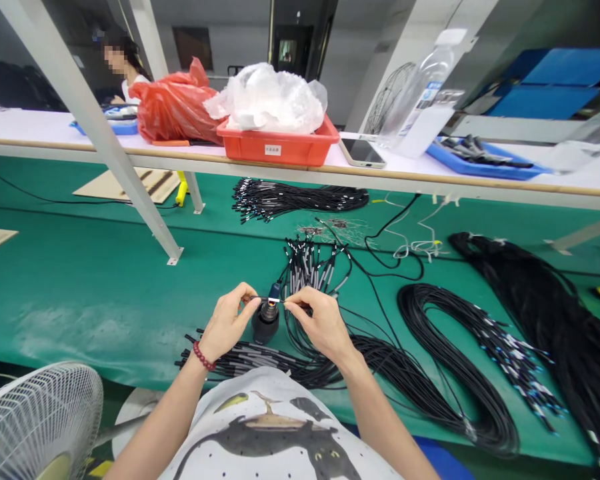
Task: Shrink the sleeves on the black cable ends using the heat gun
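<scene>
Between my two hands a thin black cable with a short white sleeve [274, 300] is stretched level. My left hand [229, 319], with a beaded bracelet at the wrist, pinches its left end. Thumb and fingers of my right hand [323, 321] are closed on the right end. Directly below the sleeve is an upright black heat gun [265, 327], its nozzle glowing orange. Behind my right hand lies a bunch of black cables with grey sleeves [310, 263]. More grey-sleeved cable ends [240, 360] lie close to my left wrist.
Coiled black cables [460, 373] cover the right of the green mat [130, 293]. Overhead, a shelf [400, 177] carries a red bin [280, 147], a phone [363, 153] and a bottle [425, 87]. A shelf post [125, 167] stands left; a fan [40, 420] is at lower left. Someone sits beyond.
</scene>
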Available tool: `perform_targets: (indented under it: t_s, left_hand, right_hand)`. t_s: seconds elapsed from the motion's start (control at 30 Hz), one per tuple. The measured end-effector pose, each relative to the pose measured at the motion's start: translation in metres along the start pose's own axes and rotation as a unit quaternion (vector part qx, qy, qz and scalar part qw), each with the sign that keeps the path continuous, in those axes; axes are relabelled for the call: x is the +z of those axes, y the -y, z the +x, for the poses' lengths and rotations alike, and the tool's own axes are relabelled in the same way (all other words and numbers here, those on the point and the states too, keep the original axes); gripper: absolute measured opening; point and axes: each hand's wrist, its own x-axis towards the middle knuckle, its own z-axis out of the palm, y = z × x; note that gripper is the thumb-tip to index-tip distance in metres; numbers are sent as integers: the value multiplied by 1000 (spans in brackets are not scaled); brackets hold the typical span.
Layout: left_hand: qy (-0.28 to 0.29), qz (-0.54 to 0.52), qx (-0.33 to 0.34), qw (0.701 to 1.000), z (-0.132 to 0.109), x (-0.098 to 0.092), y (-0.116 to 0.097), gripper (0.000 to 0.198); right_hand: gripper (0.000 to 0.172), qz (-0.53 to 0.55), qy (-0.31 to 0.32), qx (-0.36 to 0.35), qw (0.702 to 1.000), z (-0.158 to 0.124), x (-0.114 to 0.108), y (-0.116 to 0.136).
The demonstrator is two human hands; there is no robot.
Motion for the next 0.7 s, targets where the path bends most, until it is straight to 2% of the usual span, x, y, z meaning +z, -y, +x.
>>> perform_targets:
  t_s: [0.13,0.3,0.4,0.7]
  left_hand:
    - [32,59,-16,998,1,-2,-5,39]
    - [12,47,-22,999,2,-1,-5,44]
    - [5,37,-18,999,2,-1,-3,41]
    - [-19,-1,-9,1000,1,-1,3,17]
  right_hand:
    - [12,-3,2,-10,1000,0,-3,3]
    - [17,-46,41,-23,998,0,-7,7]
    - [16,-47,46,-24,998,1,-7,6]
    - [9,-20,-8,-20,1000,3,2,0]
